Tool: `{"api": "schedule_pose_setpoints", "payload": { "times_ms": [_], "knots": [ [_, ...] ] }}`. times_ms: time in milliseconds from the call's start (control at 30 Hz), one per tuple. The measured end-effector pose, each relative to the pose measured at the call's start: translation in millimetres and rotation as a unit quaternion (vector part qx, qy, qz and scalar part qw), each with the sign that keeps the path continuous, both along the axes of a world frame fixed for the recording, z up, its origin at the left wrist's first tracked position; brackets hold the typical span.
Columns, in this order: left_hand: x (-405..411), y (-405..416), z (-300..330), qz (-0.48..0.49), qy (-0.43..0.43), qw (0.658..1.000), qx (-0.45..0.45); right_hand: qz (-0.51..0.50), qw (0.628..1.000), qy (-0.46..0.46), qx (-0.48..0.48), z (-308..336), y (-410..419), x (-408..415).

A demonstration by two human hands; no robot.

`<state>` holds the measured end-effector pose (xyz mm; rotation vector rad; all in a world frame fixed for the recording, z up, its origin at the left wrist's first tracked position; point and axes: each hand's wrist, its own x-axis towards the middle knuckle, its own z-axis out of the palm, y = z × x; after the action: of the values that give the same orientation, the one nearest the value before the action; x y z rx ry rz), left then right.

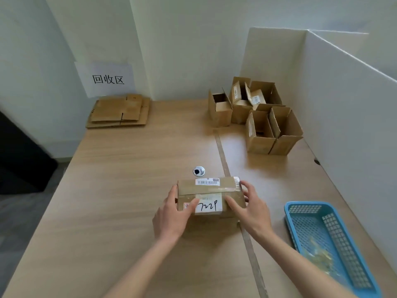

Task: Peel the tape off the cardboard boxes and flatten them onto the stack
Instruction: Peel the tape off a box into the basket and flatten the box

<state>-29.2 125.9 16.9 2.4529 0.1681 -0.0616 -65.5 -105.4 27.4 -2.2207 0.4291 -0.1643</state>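
Observation:
A small taped cardboard box [211,191] with white labels sits on the wooden table [120,190] in front of me. My left hand [171,216] holds its left side, thumb on the top label, fingers along the left face. My right hand [249,206] holds the right end, thumb on top and fingers curled round the right edge. Clear tape runs across the box's top. A stack of flattened cardboard [119,111] lies at the far left corner under a paper sign [107,79].
Several open, empty cardboard boxes [257,115] stand at the far right by a white partition [343,100]. A blue plastic basket [326,244] holding crumpled tape sits at the right front. A round cable grommet [198,171] is just beyond the box.

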Motion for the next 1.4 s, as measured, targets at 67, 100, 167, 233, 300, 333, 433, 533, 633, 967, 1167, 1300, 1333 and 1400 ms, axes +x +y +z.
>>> {"api": "schedule_pose_setpoints", "payload": {
  "times_ms": [67,100,167,233,300,333,433,533,633,967,1167,1300,1333,1400],
  "knots": [
    [-5.9,-3.4,-14.9,-0.002,0.014,1.0,0.015,0.021,1.0,-0.001,0.016,-15.0,0.0,-8.1],
    [-9.2,-6.5,-20.4,-0.006,0.017,1.0,0.017,0.021,0.999,-0.004,0.025,-19.8,-0.7,-10.4],
    [-15.0,-12.7,-25.0,-0.018,-0.002,1.0,0.013,0.019,1.0,-0.011,0.021,-24.4,-2.4,-12.6],
    [-12.6,-15.5,-21.8,-0.051,-0.071,0.996,0.025,0.025,0.999,-0.021,0.006,-24.2,-2.9,-11.6],
    [-2.5,-16.3,-17.5,-0.145,-0.119,0.978,0.091,0.029,0.999,-0.022,-0.007,-23.9,-2.8,-7.9],
    [2.7,-16.8,-14.5,-0.199,-0.12,0.964,0.132,0.029,0.999,-0.02,-0.018,-23.6,-2.4,-5.3],
    [17.0,-18.8,-6.6,-0.279,-0.099,0.932,0.208,0.029,0.999,-0.02,-0.032,-20.6,-2.9,3.8],
    [23.4,-25.2,1.3,-0.284,-0.115,0.915,0.262,0.045,0.999,-0.019,-0.007,-21.0,-8.6,-0.4],
    [17.7,-24.0,-1.6,-0.304,-0.107,0.907,0.272,0.095,0.995,-0.003,0.009,-27.2,-21.9,-19.1],
    [-46.0,-31.7,-21.7,-0.376,0.012,0.884,0.278,0.224,0.972,0.072,0.0,-48.5,-41.5,-75.4],
    [-54.8,-42.7,-30.4,-0.344,-0.017,0.89,0.298,0.168,0.983,0.017,0.071,-59.1,-31.4,-98.1],
    [-58.5,-47.5,-31.2,-0.401,-0.052,0.87,0.282,0.161,0.982,0.02,0.093,-65.4,-37.5,-112.3],
    [-61.1,-49.3,-32.4,-0.403,-0.059,0.87,0.279,0.15,0.985,0.015,0.081,-68.0,-37.9,-114.3],
    [-66.5,-54.9,-35.1,-0.38,-0.065,0.886,0.258,0.112,0.992,0.001,0.052,-72.3,-38.3,-118.1]
  ]
}}
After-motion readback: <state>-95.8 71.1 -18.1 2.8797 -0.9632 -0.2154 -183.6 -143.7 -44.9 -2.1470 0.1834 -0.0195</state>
